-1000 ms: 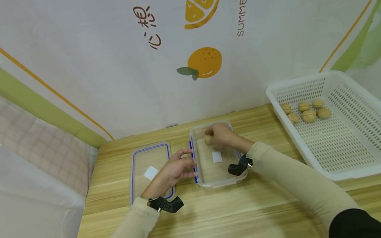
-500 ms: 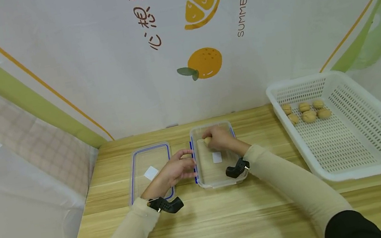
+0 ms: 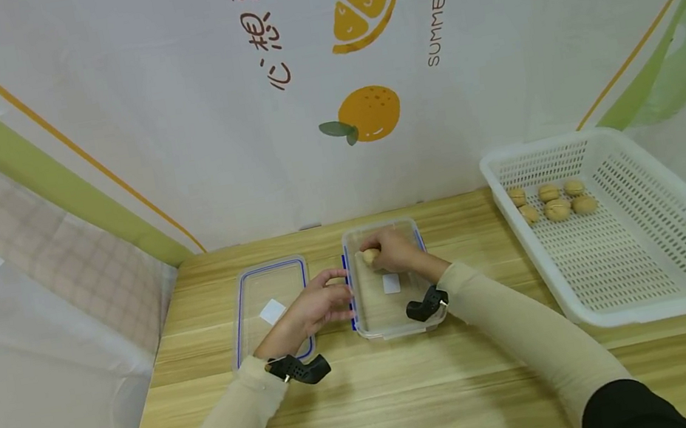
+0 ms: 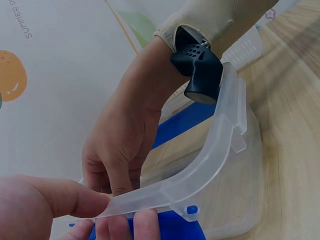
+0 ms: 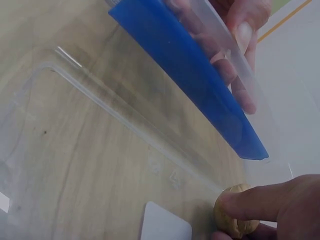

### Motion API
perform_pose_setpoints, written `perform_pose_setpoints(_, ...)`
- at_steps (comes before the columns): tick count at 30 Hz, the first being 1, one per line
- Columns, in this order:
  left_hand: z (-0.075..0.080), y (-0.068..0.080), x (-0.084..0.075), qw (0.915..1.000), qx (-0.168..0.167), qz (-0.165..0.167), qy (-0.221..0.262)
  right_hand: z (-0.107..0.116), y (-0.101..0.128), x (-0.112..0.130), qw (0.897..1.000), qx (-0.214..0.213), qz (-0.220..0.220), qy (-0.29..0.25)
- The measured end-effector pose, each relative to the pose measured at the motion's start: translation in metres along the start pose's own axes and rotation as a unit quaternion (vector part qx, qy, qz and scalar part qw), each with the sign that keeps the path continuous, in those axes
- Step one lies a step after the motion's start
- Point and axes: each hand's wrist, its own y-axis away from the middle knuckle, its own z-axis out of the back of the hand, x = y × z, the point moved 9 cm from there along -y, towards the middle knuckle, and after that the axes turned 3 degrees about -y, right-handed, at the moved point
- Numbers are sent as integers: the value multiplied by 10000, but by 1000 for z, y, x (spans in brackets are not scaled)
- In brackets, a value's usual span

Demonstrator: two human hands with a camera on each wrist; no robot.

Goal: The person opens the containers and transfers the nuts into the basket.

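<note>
Pinching a single walnut [image 5: 235, 219] between thumb and fingertips, the person's right hand [image 3: 392, 251] reaches down inside a clear plastic container [image 3: 391, 307] that sits near the middle of a wooden table [image 3: 412, 397]. The walnut sits low in the far left part of the container, at or just above its floor; whether it touches the floor cannot be told. The left hand [image 3: 320, 304] grips the container's left wall, thumb on the inside of the rim and fingers curled against the outside, next to the blue clip [image 5: 190, 75] on that wall. One white label [image 3: 390, 282] is stuck to the container's floor, just beside the right hand. Lying flat to the left of the container, partly under the left hand, is one clear lid [image 3: 264, 294] with a blue seal and a white label of its own. Each wrist wears one small black camera mount. Well apart, on the right side of the table, stands one white slotted basket [image 3: 664, 283] holding five more walnuts [image 3: 552, 199] gathered in its far left corner. Behind the table hangs a white backdrop [image 3: 367, 113] printed with one whole orange and one orange slice.
</note>
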Motion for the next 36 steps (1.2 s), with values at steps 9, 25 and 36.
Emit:
perform_pose_setpoints(9,0,1,-1,10000,0,-14,-19,0,-1,1,9999,55,-78,102)
perform_pose_setpoints(25,-1,1,0,10000,-45,49,10,11,2,5,9999,-1,81,-84)
perform_pose_setpoints(36,0,1,0,10000,11,29,8,24,13,19,9992,136,316,-189)
